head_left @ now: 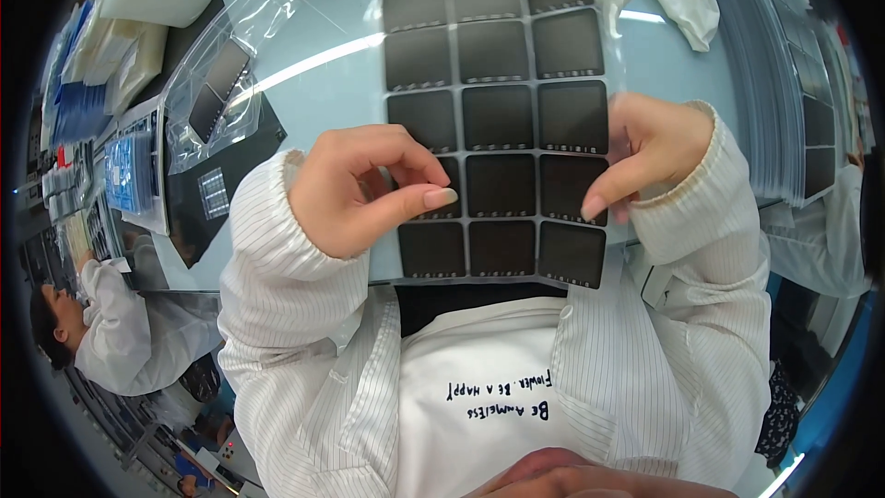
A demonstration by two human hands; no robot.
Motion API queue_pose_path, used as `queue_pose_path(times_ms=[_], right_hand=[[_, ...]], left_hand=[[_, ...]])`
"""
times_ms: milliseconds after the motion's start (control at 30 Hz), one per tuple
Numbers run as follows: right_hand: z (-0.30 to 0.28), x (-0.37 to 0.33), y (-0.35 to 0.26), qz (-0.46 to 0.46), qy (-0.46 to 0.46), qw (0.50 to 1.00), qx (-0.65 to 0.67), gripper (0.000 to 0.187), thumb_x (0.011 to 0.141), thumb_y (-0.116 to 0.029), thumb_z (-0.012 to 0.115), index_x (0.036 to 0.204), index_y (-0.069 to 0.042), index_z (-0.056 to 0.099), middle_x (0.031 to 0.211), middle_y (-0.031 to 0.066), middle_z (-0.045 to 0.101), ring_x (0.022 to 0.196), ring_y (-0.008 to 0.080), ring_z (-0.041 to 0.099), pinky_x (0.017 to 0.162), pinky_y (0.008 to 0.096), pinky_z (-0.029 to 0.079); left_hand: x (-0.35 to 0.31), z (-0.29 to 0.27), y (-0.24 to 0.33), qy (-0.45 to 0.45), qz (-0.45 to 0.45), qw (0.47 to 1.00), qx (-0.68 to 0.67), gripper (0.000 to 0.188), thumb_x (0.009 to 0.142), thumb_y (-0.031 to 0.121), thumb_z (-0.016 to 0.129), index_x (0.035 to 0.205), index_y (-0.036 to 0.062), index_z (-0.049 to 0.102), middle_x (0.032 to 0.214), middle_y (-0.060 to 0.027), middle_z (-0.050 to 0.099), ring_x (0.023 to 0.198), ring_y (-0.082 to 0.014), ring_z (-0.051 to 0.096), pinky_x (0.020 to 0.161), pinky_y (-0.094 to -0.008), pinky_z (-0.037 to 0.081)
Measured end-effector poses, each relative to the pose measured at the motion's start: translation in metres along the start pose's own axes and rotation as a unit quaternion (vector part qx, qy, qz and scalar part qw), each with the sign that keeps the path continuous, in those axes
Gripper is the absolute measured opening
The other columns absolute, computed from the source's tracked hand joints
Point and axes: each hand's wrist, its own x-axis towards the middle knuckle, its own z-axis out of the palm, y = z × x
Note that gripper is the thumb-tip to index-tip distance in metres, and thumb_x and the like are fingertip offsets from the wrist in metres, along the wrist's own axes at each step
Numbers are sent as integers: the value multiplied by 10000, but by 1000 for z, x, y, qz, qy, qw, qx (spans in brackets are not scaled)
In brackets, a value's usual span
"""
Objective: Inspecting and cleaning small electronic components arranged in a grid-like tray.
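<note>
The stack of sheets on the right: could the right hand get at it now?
Probably yes: the stack of sheets stands right of the right hand, seemingly unblocked, though that hand grips the dark-panelled sheet.

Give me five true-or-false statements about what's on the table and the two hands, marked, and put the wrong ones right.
1. The dark panels are set in three columns. True.
2. The left hand wears a glove. False: it is bare.
3. A tall stack of clear sheets stands right of the panels. True.
4. The clear bag lies right of the panels. False: it lies left.
5. The right hand is at the panels' right side. True.
</note>
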Motion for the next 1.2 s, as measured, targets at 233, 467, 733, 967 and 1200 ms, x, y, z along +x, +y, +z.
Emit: queue_pose_path(times_ms=[233, 467, 733, 967, 1200], right_hand=[[22, 11, -8, -97, 33, 984, 143, 253, 750, -64, 740, 957, 22, 623, 741, 46, 631, 512, 98, 566, 461, 205, 444], [42, 27, -8, -137, 82, 983, 94, 297, 812, -161, 707, 1047, -5, 616, 720, 15, 600, 485, 61, 483, 430, 198, 354], [45, 32, -4, -210, 159, 965, -2, 278, 805, -73, 699, 1041, 36, 601, 803, 47, 633, 729, 71, 577, 636, 207, 498], [39, 24, -10, -203, 193, 956, -90, 269, 769, -138, 749, 949, 28, 639, 698, 27, 611, 609, 46, 538, 523, 196, 423], [5, 4, 14, -123, 198, 971, -52, 292, 746, -135, 771, 704, 18, 526, 531, 72, 567, 388, 74, 488, 352, 208, 341]], left_hand=[[5, 11, 4, 48, -28, 998, 38, 336, 717, 306, 788, 667, 20, 620, 639, -40, 550, 514, -114, 513, 475, -224, 407], [7, 11, 4, 59, -24, 996, 61, 377, 721, 348, 776, 623, 29, 600, 606, -36, 496, 495, -123, 472, 453, -245, 373], [11, 11, 6, 44, -43, 996, 67, 336, 703, 289, 756, 603, 25, 574, 610, -34, 473, 493, -119, 457, 452, -253, 362], [11, 8, 5, 38, -70, 996, 39, 327, 686, 233, 712, 566, 18, 496, 606, -31, 439, 483, -109, 433, 450, -254, 340], [4, 0, -12, 38, -54, 996, -64, 298, 715, 147, 665, 599, -13, 442, 674, -26, 435, 552, -76, 418, 498, -239, 327]])
